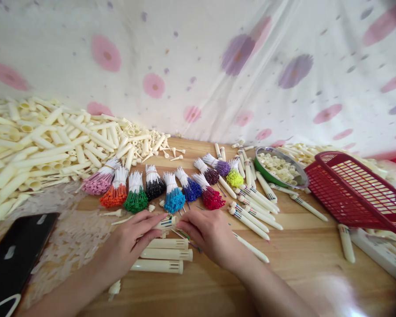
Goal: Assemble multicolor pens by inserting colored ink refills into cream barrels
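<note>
Fingers and thumb of my left hand [133, 235] are closed round a cream multi-colour pen barrel [167, 223] with slots at its right end. My right hand [211, 235] pinches at that slotted end; what lies between its fingertips is too small to make out. Just below the hands, several cream pen barrels [161, 266] lie side by side, slotted ends to the right. Behind the hands stand rubber-banded bundles of pen refills, among them light blue [174, 198], green [135, 198], black [154, 187] and red [213, 197]. A few loose refills lie under my fingers.
A heap of cream pen parts [46, 141] fills the left. A phone [18, 255] lies at front left beside small clear pieces [69, 237]. Assembled pens [251, 220], a green-sided bowl [262, 169] and a red basket [356, 193] are at right. A flowered curtain [191, 53] hangs behind.
</note>
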Demonstrator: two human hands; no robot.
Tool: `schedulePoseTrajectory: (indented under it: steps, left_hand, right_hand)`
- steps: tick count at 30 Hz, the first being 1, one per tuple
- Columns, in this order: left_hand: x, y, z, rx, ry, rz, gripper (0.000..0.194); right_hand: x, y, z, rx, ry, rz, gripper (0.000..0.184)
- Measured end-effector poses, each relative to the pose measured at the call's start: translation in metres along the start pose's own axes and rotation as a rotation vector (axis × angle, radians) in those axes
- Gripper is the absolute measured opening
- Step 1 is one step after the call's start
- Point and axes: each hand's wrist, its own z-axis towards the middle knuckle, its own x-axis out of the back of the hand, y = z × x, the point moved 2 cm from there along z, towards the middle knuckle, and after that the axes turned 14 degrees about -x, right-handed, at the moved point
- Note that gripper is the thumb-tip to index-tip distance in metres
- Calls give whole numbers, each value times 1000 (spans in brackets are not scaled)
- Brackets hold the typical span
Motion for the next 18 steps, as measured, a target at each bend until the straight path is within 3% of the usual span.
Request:
schedulePoseTrajectory:
  steps: [6,11,18]
  left_hand:
    - [2,0,1,2,141,74,32]
    - [4,-1,1,18,177,89,30]
    - [0,-2,0,57,128,35,31]
  right_hand:
    - [-18,2,0,-192,57,322,25]
    - [-16,3,1,-92,62,298,23]
    - [-18,5,2,-27,83,208,27]
